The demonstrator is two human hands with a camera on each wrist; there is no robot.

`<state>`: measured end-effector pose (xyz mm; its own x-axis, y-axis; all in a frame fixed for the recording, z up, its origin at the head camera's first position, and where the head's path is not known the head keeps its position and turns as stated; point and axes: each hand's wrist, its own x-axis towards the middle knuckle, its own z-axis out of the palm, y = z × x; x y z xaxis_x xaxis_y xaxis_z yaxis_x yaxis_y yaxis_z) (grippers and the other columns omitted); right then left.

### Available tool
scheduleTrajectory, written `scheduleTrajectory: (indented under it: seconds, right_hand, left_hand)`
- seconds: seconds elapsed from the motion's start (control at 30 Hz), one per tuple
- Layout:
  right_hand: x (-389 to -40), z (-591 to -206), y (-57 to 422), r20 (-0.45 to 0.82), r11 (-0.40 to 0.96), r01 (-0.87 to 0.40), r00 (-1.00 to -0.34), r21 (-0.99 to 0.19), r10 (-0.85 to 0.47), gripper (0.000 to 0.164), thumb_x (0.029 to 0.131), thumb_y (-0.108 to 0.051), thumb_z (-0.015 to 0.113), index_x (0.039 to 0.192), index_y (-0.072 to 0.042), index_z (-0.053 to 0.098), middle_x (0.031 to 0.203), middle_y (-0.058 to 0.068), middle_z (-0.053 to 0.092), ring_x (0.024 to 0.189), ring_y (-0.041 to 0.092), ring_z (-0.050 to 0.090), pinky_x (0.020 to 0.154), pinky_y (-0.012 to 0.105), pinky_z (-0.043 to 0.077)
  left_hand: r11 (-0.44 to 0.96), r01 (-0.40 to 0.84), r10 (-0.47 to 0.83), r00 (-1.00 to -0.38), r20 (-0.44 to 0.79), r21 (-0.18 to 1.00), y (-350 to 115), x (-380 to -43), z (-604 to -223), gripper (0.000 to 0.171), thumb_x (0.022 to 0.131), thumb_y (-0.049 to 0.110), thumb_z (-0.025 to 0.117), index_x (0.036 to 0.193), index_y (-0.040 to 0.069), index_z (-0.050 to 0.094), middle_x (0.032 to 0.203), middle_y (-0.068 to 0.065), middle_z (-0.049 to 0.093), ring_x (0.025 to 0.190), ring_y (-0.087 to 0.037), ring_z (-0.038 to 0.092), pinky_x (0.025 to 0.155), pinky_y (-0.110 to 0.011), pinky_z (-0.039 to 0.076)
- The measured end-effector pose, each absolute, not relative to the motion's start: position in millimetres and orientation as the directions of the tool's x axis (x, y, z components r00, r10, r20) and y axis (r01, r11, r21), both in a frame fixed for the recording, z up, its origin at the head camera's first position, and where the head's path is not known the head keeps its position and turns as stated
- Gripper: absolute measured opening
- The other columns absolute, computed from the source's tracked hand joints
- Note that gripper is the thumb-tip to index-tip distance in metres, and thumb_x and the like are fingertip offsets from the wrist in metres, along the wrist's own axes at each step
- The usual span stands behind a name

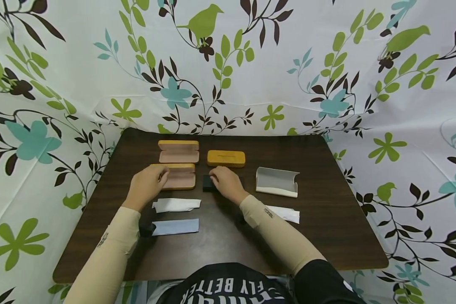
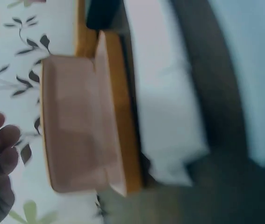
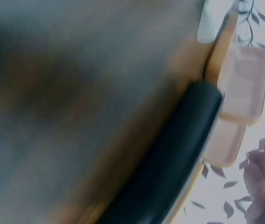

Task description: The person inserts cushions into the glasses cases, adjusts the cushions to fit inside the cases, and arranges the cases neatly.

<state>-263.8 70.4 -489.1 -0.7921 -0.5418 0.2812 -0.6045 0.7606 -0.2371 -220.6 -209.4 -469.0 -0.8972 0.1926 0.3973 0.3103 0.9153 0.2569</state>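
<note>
My left hand (image 1: 146,185) hovers at the left edge of an open yellow glasses case (image 1: 180,180) with pink lining. Its fingers (image 2: 6,140) are loosely bent and hold nothing in the left wrist view. Over a black glasses case (image 1: 208,184) is my right hand (image 1: 228,183), which hides part of it in the head view. The right wrist view shows that black case (image 3: 169,154) lying closed, with the right fingers (image 3: 261,184) loosely bent beyond it and nothing between them.
Behind stand another open yellow case (image 1: 179,155) and a closed yellow one (image 1: 226,158). An open whitish case (image 1: 276,181) is at right. A white cloth (image 1: 176,205), a light blue cloth (image 1: 176,227) and another white cloth (image 1: 286,213) lie nearer the front.
</note>
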Motion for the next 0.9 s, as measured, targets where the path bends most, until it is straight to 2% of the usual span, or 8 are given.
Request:
scheduleTrajectory:
  seconds: [0.13, 0.23, 0.33, 0.43, 0.53, 0.63, 0.9]
  right_hand:
    - [-249, -498, 58, 0.214, 0.690, -0.695, -0.719, -0.202, -0.661, 0.015, 0.096, -0.020, 0.061, 0.106, -0.016, 0.071, 0.098, -0.004, 0.069, 0.089, 0.012, 0.063, 0.078, 0.026, 0.052]
    - [-240, -506, 49, 0.137, 0.665, -0.717, -0.695, -0.211, -0.706, 0.017, 0.097, -0.024, 0.060, 0.109, -0.017, 0.070, 0.101, -0.005, 0.067, 0.091, 0.010, 0.062, 0.079, 0.024, 0.051]
    - [-233, -514, 41, 0.048, 0.673, -0.705, -0.698, -0.224, -0.714, 0.019, 0.098, -0.028, 0.059, 0.111, -0.020, 0.069, 0.102, -0.006, 0.065, 0.091, 0.008, 0.061, 0.078, 0.022, 0.051]
    - [-225, -521, 37, -0.041, 0.710, -0.670, -0.721, -0.218, -0.692, 0.024, 0.097, -0.032, 0.058, 0.115, -0.019, 0.068, 0.104, -0.005, 0.064, 0.093, 0.009, 0.061, 0.078, 0.023, 0.051]
    - [-219, -527, 35, -0.106, 0.749, -0.625, -0.748, -0.220, -0.655, 0.029, 0.096, -0.035, 0.060, 0.118, -0.017, 0.066, 0.108, -0.002, 0.064, 0.097, 0.013, 0.062, 0.081, 0.026, 0.051]
    - [-218, -530, 31, -0.118, 0.764, -0.605, -0.761, -0.223, -0.637, 0.032, 0.095, -0.036, 0.060, 0.119, -0.015, 0.065, 0.110, -0.001, 0.065, 0.099, 0.015, 0.062, 0.083, 0.027, 0.051]
    - [-223, -526, 16, -0.101, 0.771, -0.596, -0.772, -0.224, -0.627, 0.025, 0.092, -0.036, 0.064, 0.107, -0.017, 0.067, 0.102, -0.004, 0.066, 0.092, 0.012, 0.063, 0.077, 0.026, 0.052]
  left_hand:
    - [0.925, 0.253, 0.186, -0.952, 0.242, 0.283, -230, -203, -482, 0.013, 0.093, 0.024, 0.064, 0.096, 0.013, 0.070, 0.081, -0.002, 0.067, 0.071, -0.019, 0.059, 0.058, -0.041, 0.049]
    - [0.928, 0.212, 0.185, -0.976, 0.114, 0.308, -240, -192, -493, 0.019, 0.092, 0.027, 0.066, 0.100, 0.010, 0.069, 0.087, -0.005, 0.068, 0.082, -0.024, 0.062, 0.068, -0.047, 0.051]
    - [0.924, 0.185, 0.183, -0.982, 0.038, 0.334, -244, -185, -506, 0.027, 0.091, 0.028, 0.068, 0.108, 0.008, 0.068, 0.099, -0.009, 0.069, 0.095, -0.030, 0.063, 0.079, -0.052, 0.050]
    - [0.913, 0.192, 0.204, -0.979, 0.005, 0.360, -243, -179, -520, 0.033, 0.090, 0.031, 0.069, 0.113, 0.008, 0.066, 0.106, -0.010, 0.068, 0.100, -0.033, 0.063, 0.083, -0.053, 0.049]
    - [0.908, 0.201, 0.223, -0.975, -0.017, 0.368, -240, -176, -530, 0.035, 0.089, 0.034, 0.069, 0.115, 0.010, 0.065, 0.104, -0.008, 0.067, 0.097, -0.030, 0.063, 0.081, -0.050, 0.050]
    - [0.911, 0.203, 0.223, -0.975, -0.014, 0.360, -239, -173, -536, 0.036, 0.088, 0.035, 0.070, 0.113, 0.010, 0.066, 0.100, -0.006, 0.066, 0.091, -0.026, 0.063, 0.077, -0.047, 0.051]
    - [0.923, 0.197, 0.209, -0.978, 0.000, 0.330, -241, -177, -532, 0.025, 0.087, 0.031, 0.073, 0.100, 0.011, 0.066, 0.100, -0.008, 0.062, 0.086, -0.024, 0.061, 0.071, -0.045, 0.051]
